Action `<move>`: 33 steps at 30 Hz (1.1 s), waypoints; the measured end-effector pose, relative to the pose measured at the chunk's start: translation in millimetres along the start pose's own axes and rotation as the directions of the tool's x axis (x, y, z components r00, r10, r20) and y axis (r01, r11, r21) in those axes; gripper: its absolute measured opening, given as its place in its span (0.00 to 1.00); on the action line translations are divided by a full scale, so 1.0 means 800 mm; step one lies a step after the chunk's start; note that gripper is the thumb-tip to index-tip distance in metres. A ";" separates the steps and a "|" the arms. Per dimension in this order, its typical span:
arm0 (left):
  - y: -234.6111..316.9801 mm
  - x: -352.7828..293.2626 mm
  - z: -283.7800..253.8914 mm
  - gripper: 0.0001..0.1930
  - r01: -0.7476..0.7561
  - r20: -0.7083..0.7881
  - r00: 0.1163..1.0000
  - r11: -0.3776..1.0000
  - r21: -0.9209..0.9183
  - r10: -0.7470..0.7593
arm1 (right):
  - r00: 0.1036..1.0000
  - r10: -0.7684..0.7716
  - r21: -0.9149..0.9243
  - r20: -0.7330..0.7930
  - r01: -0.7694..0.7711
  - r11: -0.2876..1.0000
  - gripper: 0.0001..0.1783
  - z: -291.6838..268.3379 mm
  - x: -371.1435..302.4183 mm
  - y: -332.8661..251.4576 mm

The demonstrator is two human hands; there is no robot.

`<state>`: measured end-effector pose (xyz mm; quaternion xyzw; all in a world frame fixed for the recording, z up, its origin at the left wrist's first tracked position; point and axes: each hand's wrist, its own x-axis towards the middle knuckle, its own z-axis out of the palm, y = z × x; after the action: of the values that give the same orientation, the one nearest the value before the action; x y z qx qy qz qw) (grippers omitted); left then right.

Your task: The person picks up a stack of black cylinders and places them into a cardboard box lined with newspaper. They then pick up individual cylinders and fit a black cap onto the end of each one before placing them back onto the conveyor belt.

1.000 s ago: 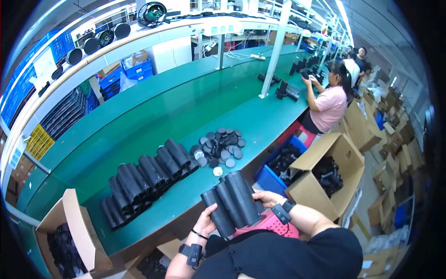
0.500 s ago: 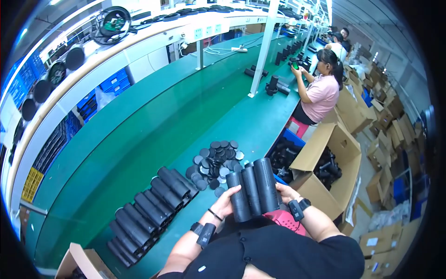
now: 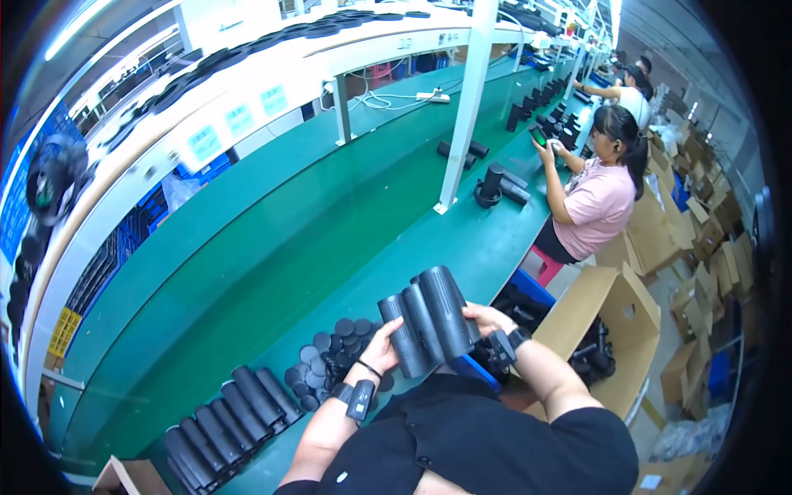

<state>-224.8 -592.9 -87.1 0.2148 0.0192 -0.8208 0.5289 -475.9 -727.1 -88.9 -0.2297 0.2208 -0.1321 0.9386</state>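
Cylinders [image 3: 425,323], black — at least three — clamped between left hand [image 3: 382,348] and right hand [image 3: 488,318], one disc pile [image 3: 328,353] nearby

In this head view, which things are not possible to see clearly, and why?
All in the head view:
Left hand: most fingers, hidden behind the held black tubes.
Cardboard box, lower left: its inside, cut off by the bottom edge.
Pile of black discs: lower ones, covered by upper ones.
Far workers: what they handle, too small.
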 end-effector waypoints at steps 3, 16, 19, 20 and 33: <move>0.016 0.063 0.014 0.28 -0.073 -0.019 0.997 0.997 0.001 0.073 | 0.999 0.042 0.004 0.019 -0.043 0.999 0.36 -0.042 0.034 -0.066; 0.053 0.185 -0.004 0.30 -0.273 -0.170 0.949 0.962 -0.020 0.266 | 0.970 0.243 -0.325 -0.016 -0.235 0.916 0.49 -0.087 0.151 -0.200; 0.063 0.196 -0.002 0.31 -0.282 -0.211 0.936 0.959 0.034 0.283 | 0.963 0.265 -0.357 -0.043 -0.262 0.896 0.49 -0.096 0.160 -0.222; 0.064 0.197 0.004 0.31 -0.285 -0.253 0.925 0.958 0.030 0.284 | 0.955 0.290 -0.363 -0.067 -0.294 0.884 0.49 -0.099 0.160 -0.229; 0.070 0.191 -0.042 0.27 -0.240 -0.439 0.866 0.969 0.057 0.240 | 0.988 0.144 -0.425 -0.055 -0.154 0.892 0.51 -0.184 0.193 -0.259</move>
<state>-217.4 -740.3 -163.3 0.3968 0.1118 -0.6783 0.6083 -442.3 -1014.3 -159.4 -0.4107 0.2715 -0.0106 0.8704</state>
